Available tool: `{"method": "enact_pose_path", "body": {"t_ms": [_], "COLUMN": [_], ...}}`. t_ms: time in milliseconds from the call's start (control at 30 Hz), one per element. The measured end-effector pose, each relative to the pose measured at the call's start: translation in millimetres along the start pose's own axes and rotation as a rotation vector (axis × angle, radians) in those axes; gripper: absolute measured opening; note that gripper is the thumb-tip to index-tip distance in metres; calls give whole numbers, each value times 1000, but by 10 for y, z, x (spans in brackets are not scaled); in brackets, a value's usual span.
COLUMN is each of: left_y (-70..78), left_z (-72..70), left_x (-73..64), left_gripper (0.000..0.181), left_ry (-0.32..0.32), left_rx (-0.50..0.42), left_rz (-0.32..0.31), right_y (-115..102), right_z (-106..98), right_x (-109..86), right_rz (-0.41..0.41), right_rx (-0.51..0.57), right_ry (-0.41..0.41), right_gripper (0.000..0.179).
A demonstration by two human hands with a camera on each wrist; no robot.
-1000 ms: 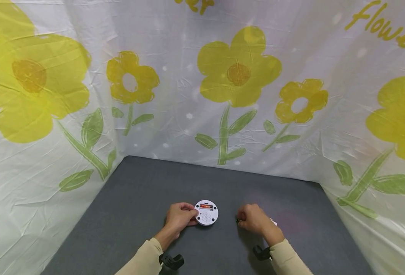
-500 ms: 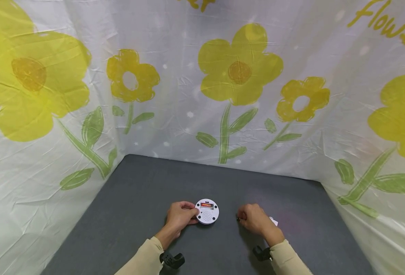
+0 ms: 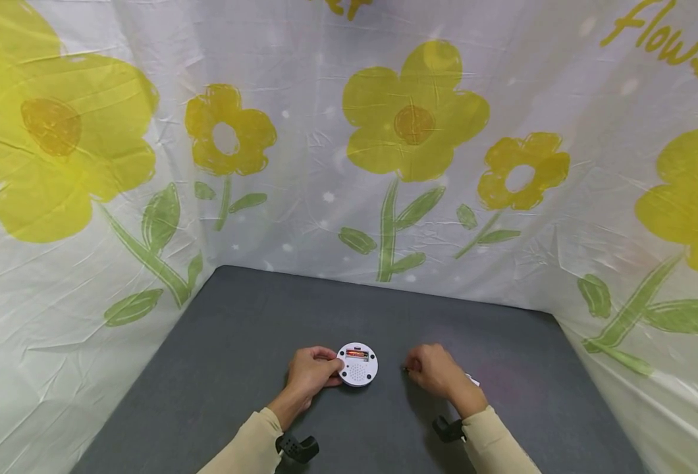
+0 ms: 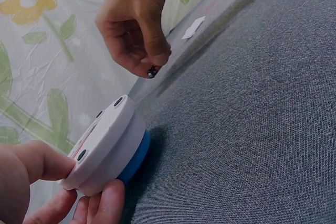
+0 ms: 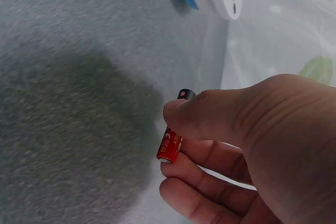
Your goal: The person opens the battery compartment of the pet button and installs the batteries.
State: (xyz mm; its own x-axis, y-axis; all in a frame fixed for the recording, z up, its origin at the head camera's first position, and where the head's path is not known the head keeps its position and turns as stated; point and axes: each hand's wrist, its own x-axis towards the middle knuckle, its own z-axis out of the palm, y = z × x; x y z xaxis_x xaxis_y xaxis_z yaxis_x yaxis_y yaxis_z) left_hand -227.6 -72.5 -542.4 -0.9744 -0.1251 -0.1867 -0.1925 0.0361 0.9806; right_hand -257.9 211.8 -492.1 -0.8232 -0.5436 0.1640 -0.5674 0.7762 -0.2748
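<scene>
My left hand (image 3: 310,374) grips the left edge of a round white device (image 3: 357,375), thumb on top and fingers beneath. Its underside faces up, with a speaker-like dot pattern, several dark feet and an uncovered battery compartment. A red battery (image 3: 357,353) lies in that compartment. In the left wrist view the device is tilted in that view, and its lower part is blue (image 4: 137,157). To the right, apart from the device, my right hand (image 3: 434,372) pinches a small red-and-black battery (image 5: 168,144) between thumb and fingers, above the table.
A small white flat piece (image 3: 473,380) lies on the dark grey table (image 3: 301,309), partly hidden behind my right wrist. White curtains with yellow flowers (image 3: 414,125) enclose the table's back and sides. Each wrist wears a black band-mounted camera (image 3: 298,449).
My right hand has shifted slightly left and away from me with the battery, turning a little. The left hand and device stay almost in place.
</scene>
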Motion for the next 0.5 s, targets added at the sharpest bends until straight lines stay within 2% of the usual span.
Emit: {"method": "enact_pose_path", "body": {"t_ms": [200, 500], "left_y": [-5, 9], "left_z": [-2, 0], "left_x": [-4, -7], "left_gripper": [20, 19], "left_ry": [-2, 5], "left_rx": [-7, -7], "left_rz": [0, -10], "right_y": [-63, -182], "right_z": [-55, -84], "right_x": [98, 263], "right_rz": [-68, -74], "right_rx": [2, -10], "right_ry": [31, 6], "right_gripper": [11, 11]}}
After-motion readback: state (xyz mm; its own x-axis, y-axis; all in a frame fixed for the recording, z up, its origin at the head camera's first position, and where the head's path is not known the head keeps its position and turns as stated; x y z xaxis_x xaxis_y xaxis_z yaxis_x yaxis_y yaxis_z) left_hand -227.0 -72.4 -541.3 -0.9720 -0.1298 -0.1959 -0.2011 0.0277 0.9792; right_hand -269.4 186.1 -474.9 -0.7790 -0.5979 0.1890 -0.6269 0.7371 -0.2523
